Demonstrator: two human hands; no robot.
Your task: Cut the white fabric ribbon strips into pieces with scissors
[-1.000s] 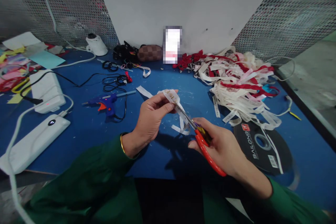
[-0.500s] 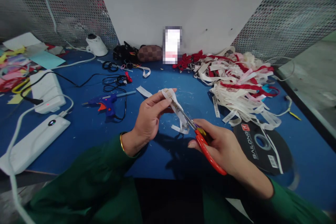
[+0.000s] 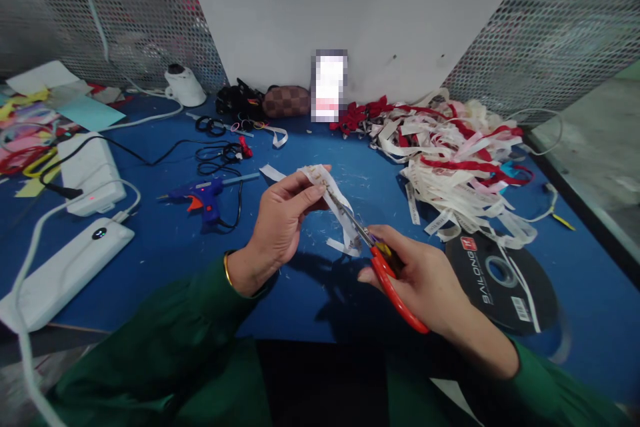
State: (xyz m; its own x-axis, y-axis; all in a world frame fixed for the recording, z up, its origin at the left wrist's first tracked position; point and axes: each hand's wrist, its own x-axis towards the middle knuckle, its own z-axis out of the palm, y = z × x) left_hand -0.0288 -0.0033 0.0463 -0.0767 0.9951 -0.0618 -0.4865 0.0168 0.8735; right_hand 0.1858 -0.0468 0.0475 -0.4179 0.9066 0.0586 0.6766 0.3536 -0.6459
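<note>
Near the middle of the view, my left hand pinches a white ribbon between thumb and fingers. One end of the ribbon sticks out left behind the hand, and the other hangs down to the right and curls. My right hand is wrapped round the handles of red-handled scissors. The metal blades point up and left and lie along the ribbon. Whether the blades are fully closed cannot be made out.
On the blue table lie a blue glue gun, a white power strip and a white power bank at left. A ribbon heap and a black spool are at right. A phone stands behind.
My left hand has shifted slightly left with the ribbon, and more of the ribbon shows near its fingertips. My right hand with the scissors has hardly moved.
</note>
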